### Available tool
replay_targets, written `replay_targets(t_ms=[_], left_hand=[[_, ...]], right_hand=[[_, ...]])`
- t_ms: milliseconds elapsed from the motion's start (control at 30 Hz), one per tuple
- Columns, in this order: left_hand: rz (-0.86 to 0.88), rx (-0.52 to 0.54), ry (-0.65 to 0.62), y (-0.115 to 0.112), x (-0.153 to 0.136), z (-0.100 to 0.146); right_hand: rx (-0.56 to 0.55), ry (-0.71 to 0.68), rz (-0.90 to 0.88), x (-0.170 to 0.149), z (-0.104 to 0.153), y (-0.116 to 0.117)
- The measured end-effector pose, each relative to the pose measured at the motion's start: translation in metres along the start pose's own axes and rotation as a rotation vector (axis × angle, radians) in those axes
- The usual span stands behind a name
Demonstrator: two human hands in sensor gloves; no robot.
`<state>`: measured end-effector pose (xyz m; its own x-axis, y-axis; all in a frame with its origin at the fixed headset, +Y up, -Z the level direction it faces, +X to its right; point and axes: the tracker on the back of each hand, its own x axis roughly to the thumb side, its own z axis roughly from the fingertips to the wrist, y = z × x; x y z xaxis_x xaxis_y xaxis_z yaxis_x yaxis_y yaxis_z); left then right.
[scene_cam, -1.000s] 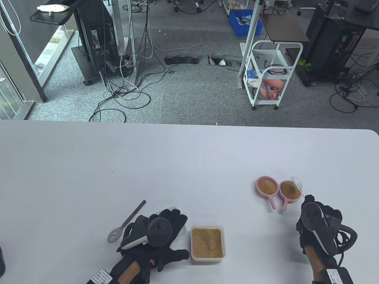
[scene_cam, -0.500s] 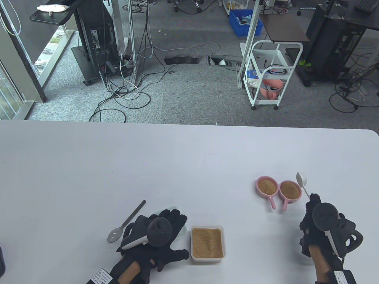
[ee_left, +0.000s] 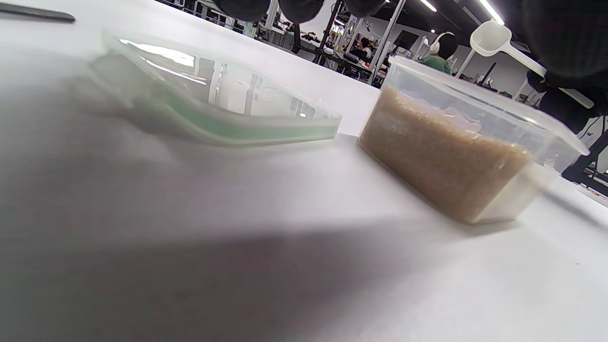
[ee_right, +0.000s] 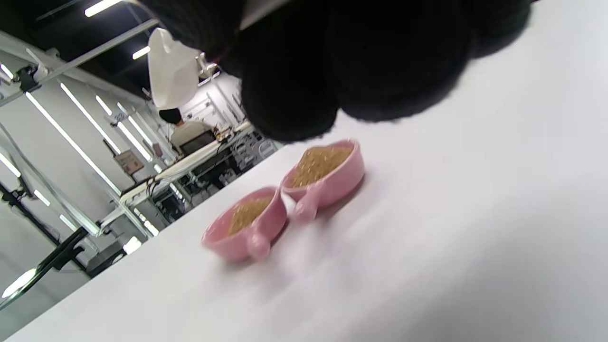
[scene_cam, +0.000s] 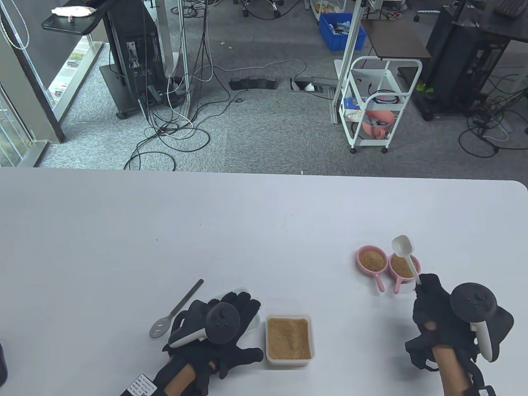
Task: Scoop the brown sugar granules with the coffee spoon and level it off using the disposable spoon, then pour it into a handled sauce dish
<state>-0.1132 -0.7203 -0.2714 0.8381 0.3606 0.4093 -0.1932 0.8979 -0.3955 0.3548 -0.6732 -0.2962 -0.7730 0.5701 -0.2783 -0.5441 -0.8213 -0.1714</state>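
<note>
My right hand (scene_cam: pixel 424 288) pinches the handle of the white coffee spoon (scene_cam: pixel 402 246). Its bowl is raised over the far edge of the right pink sauce dish (scene_cam: pixel 399 270), and no sugar shows in it. The left pink dish (scene_cam: pixel 372 260) touches that dish, and both hold brown sugar. In the right wrist view the spoon bowl (ee_right: pixel 173 71) sits above both dishes (ee_right: pixel 327 171). The clear sugar tub (scene_cam: pixel 288 340) stands front centre. My left hand (scene_cam: pixel 237 301) lies flat on the tub's lid (ee_left: pixel 213 109). A grey slotted spoon (scene_cam: pixel 173 311) lies left of that hand.
The table's far edge (scene_cam: pixel 264 175) borders a carpeted floor with cables and a white cart (scene_cam: pixel 377 103). A dark object (scene_cam: pixel 2 365) sits at the front left edge. The sugar tub (ee_left: pixel 451 156) stands just right of the lid.
My right hand drew back toward the front right and turned. The white spoon swung from tipped over the right dish to bowl-up above it. The left hand stayed still.
</note>
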Motion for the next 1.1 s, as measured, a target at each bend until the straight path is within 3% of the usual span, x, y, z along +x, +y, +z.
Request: replay_targets(t_ms=[200,433,900,1100], left_hand=[[0.000,-0.001,0.002,0.000,0.000,0.000],[-0.001,-0.006,0.003,0.000,-0.001,-0.001],[-0.005,-0.005,0.001,-0.001,0.000,-0.001],[-0.008,-0.009,0.000,-0.001,0.000,-0.001]], right_hand=[[0.125,-0.060,0.085,0.016,0.004,0.026],[0.221,-0.127,0.051,0.031,0.010,0.051],[0.245,-0.135,0.119,0.038,0.014,0.077],[0.313,-0.124,0.101,0.037,0.014,0.082]])
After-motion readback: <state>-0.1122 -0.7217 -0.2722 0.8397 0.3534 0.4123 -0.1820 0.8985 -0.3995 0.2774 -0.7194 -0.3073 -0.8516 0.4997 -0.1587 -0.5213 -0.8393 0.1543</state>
